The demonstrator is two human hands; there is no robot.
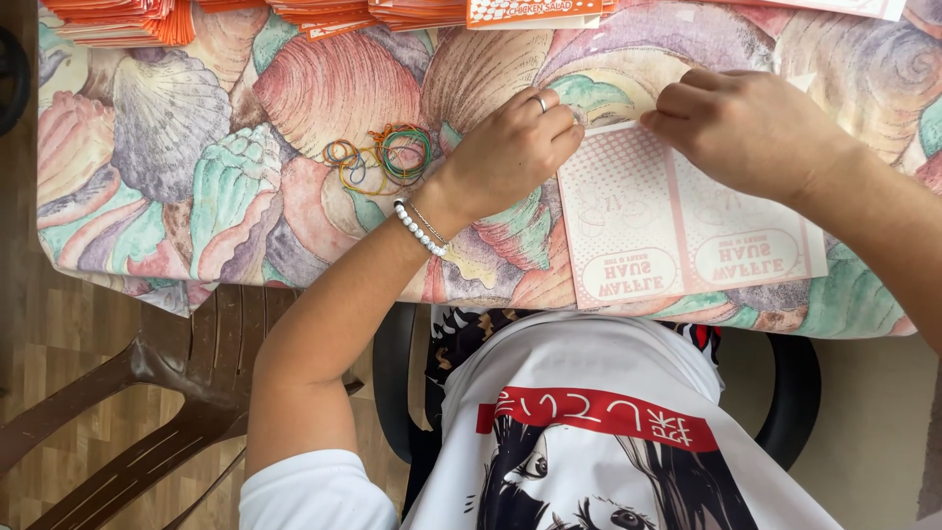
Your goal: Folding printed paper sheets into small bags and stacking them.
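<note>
- While both hands are meeting at the far edge of the flat pink-and-white paper bag point(687, 231), the person is working at the bag's top, so the step in hand is, by the look of it, a fold or crease along that edge.
- The left hand point(515, 147) is curling into a loose fist, its ringed finger and thumb pinching the bag's near-left top corner; the wrist is wearing a white bead bracelet point(420, 228).
- The right hand point(751, 128) is also bending its fingers inward, fingertips pressing down on the top edge just beside the left hand; whether it is gripping a flap or only holding it flat cannot be told.
- The bag is lying flat on the seashell-patterned tablecloth point(196, 177), close to the table's near edge and directly in front of the person's white printed shirt point(599, 432).
- A loose tangle of coloured rubber bands point(383, 157) is resting on the cloth, near the left hand but apart from it.
- Stacks of orange paper packets point(128, 20) are sitting along the far side of the table, well apart from the hands.
- A brown plastic chair point(147, 412) is standing beside the table on the left.
- Judging from this, the next move is calling for both hands to keep the edge aligned and run pressure evenly along it, so the paper is not skewing or tearing.
</note>
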